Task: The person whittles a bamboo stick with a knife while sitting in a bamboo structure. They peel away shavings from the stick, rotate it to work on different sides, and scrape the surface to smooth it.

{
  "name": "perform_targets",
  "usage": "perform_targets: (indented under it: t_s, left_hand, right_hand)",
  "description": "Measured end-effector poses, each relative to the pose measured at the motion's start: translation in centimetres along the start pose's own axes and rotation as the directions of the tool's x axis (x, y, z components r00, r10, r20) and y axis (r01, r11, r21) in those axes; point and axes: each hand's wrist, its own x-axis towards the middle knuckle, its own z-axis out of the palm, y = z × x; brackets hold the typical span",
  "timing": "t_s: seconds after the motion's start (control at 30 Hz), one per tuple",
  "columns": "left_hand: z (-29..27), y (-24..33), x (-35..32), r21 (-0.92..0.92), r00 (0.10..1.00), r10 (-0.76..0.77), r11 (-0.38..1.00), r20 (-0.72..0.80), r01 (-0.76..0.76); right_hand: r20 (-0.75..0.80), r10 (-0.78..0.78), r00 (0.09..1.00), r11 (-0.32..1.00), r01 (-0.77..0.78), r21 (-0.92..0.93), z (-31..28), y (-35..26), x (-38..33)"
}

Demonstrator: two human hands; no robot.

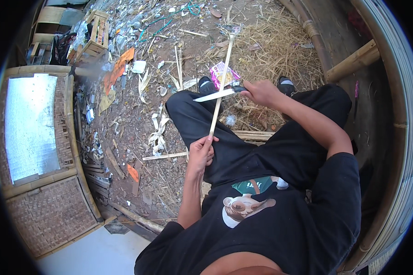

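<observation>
I sit in black trousers and a black shirt, looking down at my lap. My left hand [201,152] grips the near end of a long thin bamboo strip [221,85] over my left knee; the strip runs away from me toward the ground. My right hand [261,92] holds a knife [215,95] by its dark handle. The pale blade points left and lies across the strip, touching it about midway.
The dirt ground is littered with bamboo shavings [158,133], scraps and a pink wrapper [219,72]. Dry straw [275,46] lies ahead. A woven bamboo panel frame [50,206] stands at left, a wooden crate [94,34] far left, curved bamboo poles [399,114] at right.
</observation>
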Motion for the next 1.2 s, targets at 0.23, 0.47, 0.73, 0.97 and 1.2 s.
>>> perform_targets:
  t_s: [0.23,0.47,0.73,0.97,1.2]
  left_hand:
    - [-0.1,-0.4,0.1,-0.001,0.999,0.024,1.0,-0.039,-0.024]
    - [-0.8,-1.0,-0.3,0.045,1.0,0.021,0.999,-0.003,-0.021]
    - [-0.4,-0.2,-0.2,-0.046,0.999,0.032,0.998,-0.009,-0.032]
    - [-0.7,-0.4,-0.6,0.0,1.0,0.017,1.0,-0.001,-0.017]
    - [-0.8,-0.7,-0.3,0.038,0.999,-0.007,0.999,0.046,0.005]
  right_hand:
    - [-0.055,0.085,0.995,0.993,-0.09,-0.082,1.6,3.7,1.8]
    - [-0.093,0.355,0.93,0.924,-0.364,-0.116,-1.3,8.0,2.6]
    - [0.039,0.191,0.981,0.974,-0.194,0.113,0.8,-0.6,0.2]
    - [-0.004,0.118,0.993,0.991,-0.117,0.057,1.9,1.6,0.7]
    - [-0.041,0.417,0.908,0.908,-0.413,0.072,-0.2,6.1,2.0]
